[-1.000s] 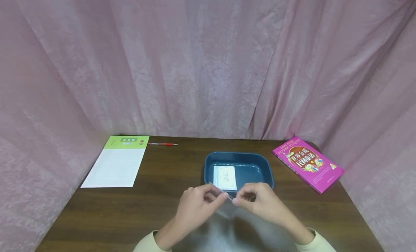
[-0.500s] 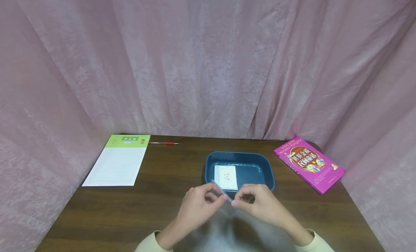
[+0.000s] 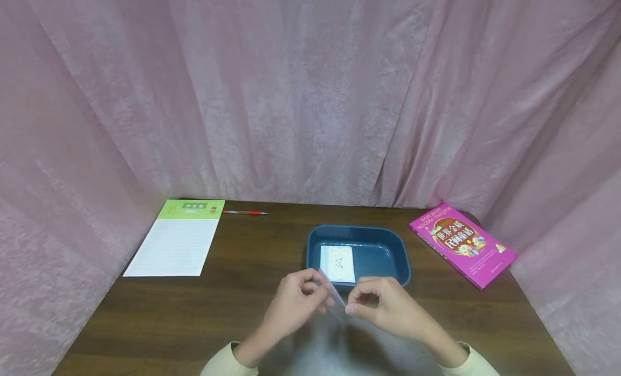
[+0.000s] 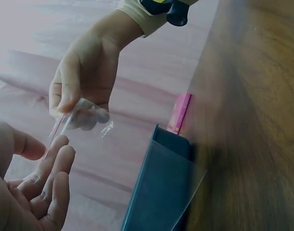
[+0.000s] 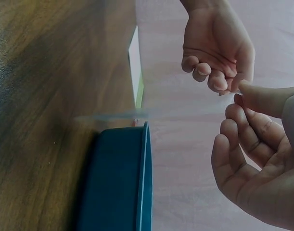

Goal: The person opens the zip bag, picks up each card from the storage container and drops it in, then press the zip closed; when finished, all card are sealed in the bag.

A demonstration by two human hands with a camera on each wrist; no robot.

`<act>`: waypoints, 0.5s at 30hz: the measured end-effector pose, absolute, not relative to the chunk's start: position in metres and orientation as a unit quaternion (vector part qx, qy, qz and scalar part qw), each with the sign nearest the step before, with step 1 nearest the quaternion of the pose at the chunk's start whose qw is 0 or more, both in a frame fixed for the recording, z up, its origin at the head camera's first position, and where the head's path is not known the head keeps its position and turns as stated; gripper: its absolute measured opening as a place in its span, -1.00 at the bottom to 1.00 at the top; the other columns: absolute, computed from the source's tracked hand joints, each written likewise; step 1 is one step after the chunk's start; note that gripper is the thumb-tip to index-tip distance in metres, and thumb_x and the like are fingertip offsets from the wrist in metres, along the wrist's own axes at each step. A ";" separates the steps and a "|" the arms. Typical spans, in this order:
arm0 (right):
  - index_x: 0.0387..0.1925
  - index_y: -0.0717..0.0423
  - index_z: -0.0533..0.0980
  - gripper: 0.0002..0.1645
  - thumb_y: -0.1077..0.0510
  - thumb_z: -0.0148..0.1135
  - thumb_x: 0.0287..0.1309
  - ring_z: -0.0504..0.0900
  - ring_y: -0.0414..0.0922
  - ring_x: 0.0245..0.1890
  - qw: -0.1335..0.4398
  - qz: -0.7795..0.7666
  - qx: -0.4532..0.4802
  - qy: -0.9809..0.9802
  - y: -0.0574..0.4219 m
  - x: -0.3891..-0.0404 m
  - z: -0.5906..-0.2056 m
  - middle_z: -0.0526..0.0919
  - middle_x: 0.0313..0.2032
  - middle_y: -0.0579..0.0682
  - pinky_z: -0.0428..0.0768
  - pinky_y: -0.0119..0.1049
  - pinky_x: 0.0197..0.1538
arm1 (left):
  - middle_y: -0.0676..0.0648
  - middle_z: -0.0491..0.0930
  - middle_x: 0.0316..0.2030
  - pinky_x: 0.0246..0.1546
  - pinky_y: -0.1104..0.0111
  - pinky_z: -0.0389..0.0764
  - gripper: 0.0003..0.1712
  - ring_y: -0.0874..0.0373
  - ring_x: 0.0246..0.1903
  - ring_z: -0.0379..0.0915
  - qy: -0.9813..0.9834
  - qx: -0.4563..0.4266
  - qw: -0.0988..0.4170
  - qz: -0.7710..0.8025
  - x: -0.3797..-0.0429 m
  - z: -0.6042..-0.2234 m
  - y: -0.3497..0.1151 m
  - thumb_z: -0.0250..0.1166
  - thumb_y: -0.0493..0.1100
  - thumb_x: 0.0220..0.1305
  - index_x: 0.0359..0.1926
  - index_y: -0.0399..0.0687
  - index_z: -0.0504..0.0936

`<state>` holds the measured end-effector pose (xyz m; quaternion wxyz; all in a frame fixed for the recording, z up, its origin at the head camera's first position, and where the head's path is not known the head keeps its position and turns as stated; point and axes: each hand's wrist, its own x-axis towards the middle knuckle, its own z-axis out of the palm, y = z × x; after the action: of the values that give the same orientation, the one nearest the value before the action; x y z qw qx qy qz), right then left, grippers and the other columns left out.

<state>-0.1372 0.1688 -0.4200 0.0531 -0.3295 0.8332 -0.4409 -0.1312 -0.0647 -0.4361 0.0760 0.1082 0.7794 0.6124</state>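
Observation:
A clear zip-lock bag (image 3: pixel 337 300) is held up between both hands, in front of a dark blue tray. My left hand (image 3: pixel 294 300) pinches the bag's upper edge at one end between thumb and forefinger. The other end of that edge is in the pinch of my right hand (image 3: pixel 388 306). The left wrist view shows a red stripe along the mouth of the bag (image 4: pixel 108 129), its clear body hanging away from the fingers. Seen edge-on from the right wrist, the bag (image 5: pixel 118 116) is a thin pale strip.
The dark blue tray (image 3: pixel 383 235) stands just beyond the hands, with white cards (image 3: pixel 338 264) in its left part. A lined pad (image 3: pixel 176 246) and a red pen (image 3: pixel 245 213) lie at the left. At the right is a pink book (image 3: pixel 466 244). Pink curtains (image 3: pixel 310 96) surround the table.
The left hand's thumb and fingers have shifted along the bag's edge, and the right hand has lowered slightly. More of the bag shows between the hands. The tray and other things stay put.

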 end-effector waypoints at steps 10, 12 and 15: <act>-0.40 -0.21 0.62 -0.87 0.07 0.44 0.22 0.56 -0.31 -0.38 0.051 -0.432 -0.315 0.844 0.166 -0.137 -0.423 0.60 -0.45 -0.32 0.64 -0.27 -0.26 | 0.09 0.75 -0.52 -0.55 0.44 0.45 -0.88 0.10 -0.44 0.71 0.796 0.098 0.073 0.593 -0.130 -0.436 -0.066 0.30 -0.19 0.30 -0.37 -0.02 0.73; -0.40 -0.20 0.62 -0.87 0.08 0.44 0.21 0.56 -0.31 -0.39 0.051 -0.436 -0.313 0.842 0.165 -0.137 -0.424 0.60 -0.45 -0.32 0.62 -0.31 -0.28 | 0.13 0.74 -0.54 -0.57 0.45 0.40 -0.89 0.13 -0.49 0.66 0.799 0.094 0.069 0.590 -0.129 -0.435 -0.066 0.30 -0.19 0.27 -0.38 -0.01 0.73; -0.38 -0.20 0.63 -0.88 0.09 0.44 0.21 0.57 -0.31 -0.39 0.056 -0.442 -0.306 0.841 0.163 -0.137 -0.426 0.61 -0.45 -0.31 0.62 -0.35 -0.29 | 0.16 0.73 -0.56 -0.63 0.43 0.26 -0.88 0.19 -0.55 0.56 0.803 0.089 0.066 0.586 -0.128 -0.434 -0.065 0.29 -0.19 0.24 -0.40 0.01 0.74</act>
<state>-0.1371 0.1630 -0.4259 0.0557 -0.3064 0.8411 -0.4423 -0.1282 -0.0654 -0.4340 0.0664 0.0886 0.8030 0.5856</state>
